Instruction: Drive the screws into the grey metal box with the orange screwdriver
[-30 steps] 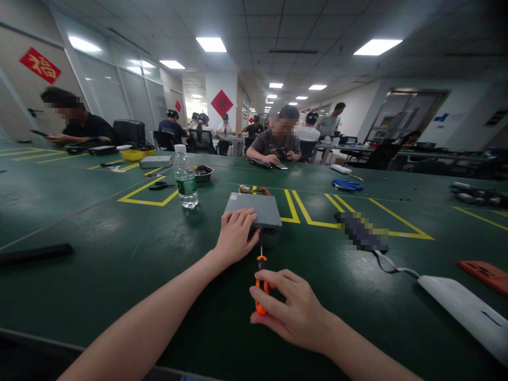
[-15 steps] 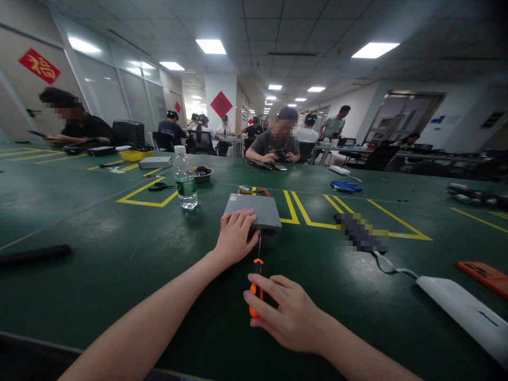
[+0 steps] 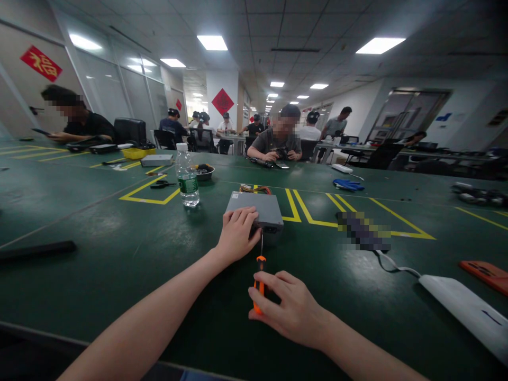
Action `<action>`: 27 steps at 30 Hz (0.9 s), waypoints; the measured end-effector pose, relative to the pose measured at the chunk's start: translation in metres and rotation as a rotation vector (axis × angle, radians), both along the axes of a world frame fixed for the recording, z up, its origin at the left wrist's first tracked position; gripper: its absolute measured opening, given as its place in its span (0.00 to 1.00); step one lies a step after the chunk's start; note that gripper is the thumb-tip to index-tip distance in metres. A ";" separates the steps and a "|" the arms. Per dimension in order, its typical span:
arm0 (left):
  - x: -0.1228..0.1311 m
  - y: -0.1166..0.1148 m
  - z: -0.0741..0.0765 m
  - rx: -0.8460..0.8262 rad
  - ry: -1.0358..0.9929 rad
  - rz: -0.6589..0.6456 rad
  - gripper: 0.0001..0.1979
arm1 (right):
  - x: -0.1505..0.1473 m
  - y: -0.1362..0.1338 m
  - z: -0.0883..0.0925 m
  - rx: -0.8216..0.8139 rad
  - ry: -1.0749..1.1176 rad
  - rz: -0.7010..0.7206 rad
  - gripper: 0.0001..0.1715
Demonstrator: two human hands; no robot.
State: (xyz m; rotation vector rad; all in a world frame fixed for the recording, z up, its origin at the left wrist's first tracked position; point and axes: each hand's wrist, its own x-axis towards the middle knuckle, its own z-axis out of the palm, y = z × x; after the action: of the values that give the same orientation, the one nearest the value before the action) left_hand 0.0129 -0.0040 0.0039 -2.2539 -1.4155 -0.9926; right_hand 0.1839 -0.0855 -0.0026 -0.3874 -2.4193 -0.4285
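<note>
A grey metal computer power supply [image 3: 264,206] lies on the green table in front of me, with a bundle of coloured wires [image 3: 255,189] at its far side. My left hand [image 3: 240,233] grips its near left corner, fingers on the top and thumb at the near face. In my right hand [image 3: 288,307] is a screwdriver [image 3: 259,288] with an orange and black handle, held between thumb and fingers. Its shaft points away from me to the near face of the power supply, close to my left thumb. Where the tip meets the box is too small to make out.
A water bottle [image 3: 188,177] stands left of the power supply, before a metal bowl [image 3: 205,172]. On the right lie a white power bank-like device [image 3: 462,312] with a cable, an orange phone [image 3: 484,275] and blue gloves [image 3: 348,184]. A person [image 3: 278,137] works across the table.
The whole view has shifted slightly. My right fingers have moved a little on the screwdriver handle, whose shaft still points at the power supply. My left hand stays on the box.
</note>
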 end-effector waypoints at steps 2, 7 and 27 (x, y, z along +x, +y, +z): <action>0.000 0.000 0.000 0.002 0.002 -0.002 0.14 | 0.001 0.001 -0.002 0.015 0.027 0.013 0.09; 0.000 -0.001 0.001 -0.002 0.008 0.002 0.14 | 0.001 0.003 -0.005 -0.031 0.088 0.037 0.15; 0.000 0.000 0.000 0.000 0.006 0.007 0.14 | 0.003 0.002 -0.005 -0.142 0.060 0.055 0.21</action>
State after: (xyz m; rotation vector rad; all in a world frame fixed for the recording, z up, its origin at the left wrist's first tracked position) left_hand 0.0131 -0.0042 0.0035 -2.2485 -1.4196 -0.9831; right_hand 0.1872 -0.0832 -0.0072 -0.3885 -2.4026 -0.2191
